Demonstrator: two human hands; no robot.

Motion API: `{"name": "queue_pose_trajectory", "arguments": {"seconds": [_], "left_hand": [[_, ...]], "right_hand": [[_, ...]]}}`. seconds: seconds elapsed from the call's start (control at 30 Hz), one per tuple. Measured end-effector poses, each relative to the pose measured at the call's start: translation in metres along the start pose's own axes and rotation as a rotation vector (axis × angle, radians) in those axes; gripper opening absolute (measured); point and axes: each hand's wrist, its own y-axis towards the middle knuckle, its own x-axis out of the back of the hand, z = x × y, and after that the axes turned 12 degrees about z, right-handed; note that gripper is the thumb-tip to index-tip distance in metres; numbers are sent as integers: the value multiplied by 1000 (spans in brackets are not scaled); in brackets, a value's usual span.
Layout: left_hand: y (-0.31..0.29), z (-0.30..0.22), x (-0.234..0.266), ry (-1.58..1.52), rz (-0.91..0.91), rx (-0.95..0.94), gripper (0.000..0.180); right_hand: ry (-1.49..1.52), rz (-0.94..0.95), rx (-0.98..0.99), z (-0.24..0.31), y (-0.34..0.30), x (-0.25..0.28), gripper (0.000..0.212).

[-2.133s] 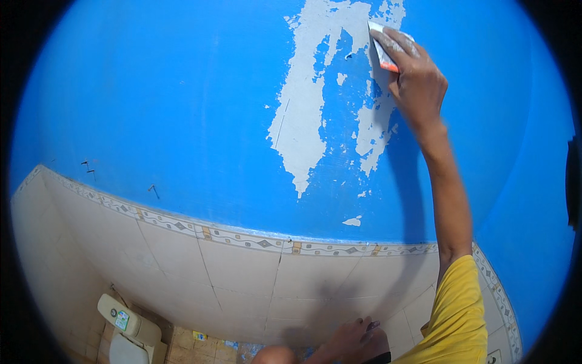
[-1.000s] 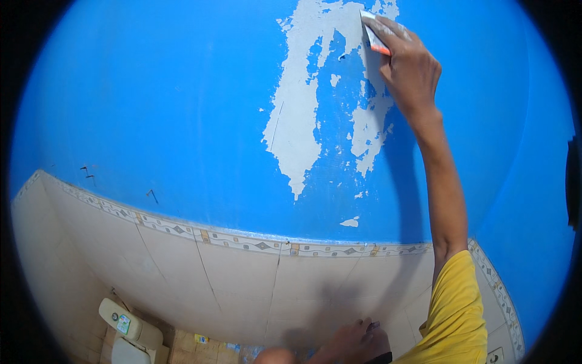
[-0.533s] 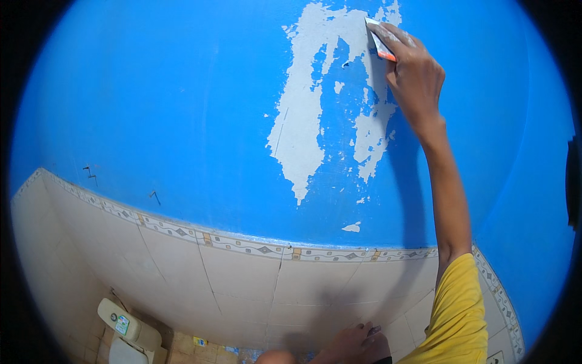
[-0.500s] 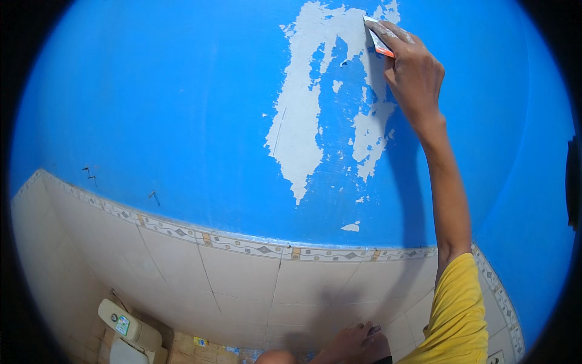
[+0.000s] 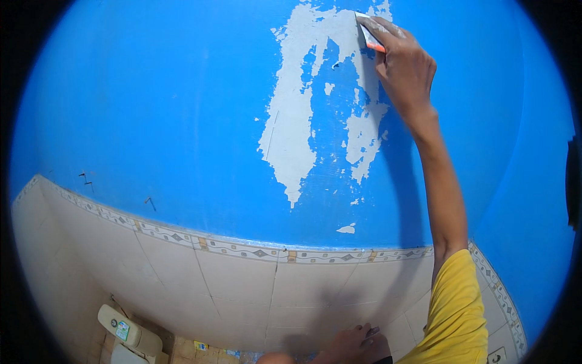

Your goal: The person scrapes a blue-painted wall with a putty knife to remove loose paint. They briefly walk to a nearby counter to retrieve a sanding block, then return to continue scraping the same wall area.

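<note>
High on the blue painted wall (image 5: 182,109), my right hand (image 5: 407,70) grips a scraper (image 5: 371,37) with a thin light blade and an orange-red strip. Its blade lies at the upper right of a bare whitish patch (image 5: 290,130) with ragged edges, where the blue paint is off. Pale dust or residue covers the fingers. Down at the lower edge, my left hand (image 5: 351,343) rests low by my leg, fingers curled. Something small and dark (image 5: 373,332) shows at those fingers, too unclear to name.
Beige tiles (image 5: 236,282) cover the lower wall under a patterned border strip (image 5: 260,252). A toilet (image 5: 130,330) stands at the lower left. Several small dark marks or fixings (image 5: 150,203) sit on the blue wall at left. A socket or switch plate (image 5: 497,355) is at the lower right.
The view has shifted slightly, moving the wall patch a little left in the picture. My right hand and the scraper moved left with it, the blade tilting a little. My left hand stays low.
</note>
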Motion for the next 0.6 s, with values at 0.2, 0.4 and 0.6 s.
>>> {"name": "queue_pose_trajectory", "arguments": {"seconds": [0.2, 0.4, 0.6], "left_hand": [[4, 0, -1, 12, 13, 6, 39], [16, 39, -40, 6, -53, -80, 40], [11, 29, -25, 0, -2, -73, 40]], "right_hand": [[-62, -26, 29, -2, -6, -2, 50], [-17, 0, 5, 2, -6, -5, 47], [-7, -49, 29, -12, 20, -8, 41]]}}
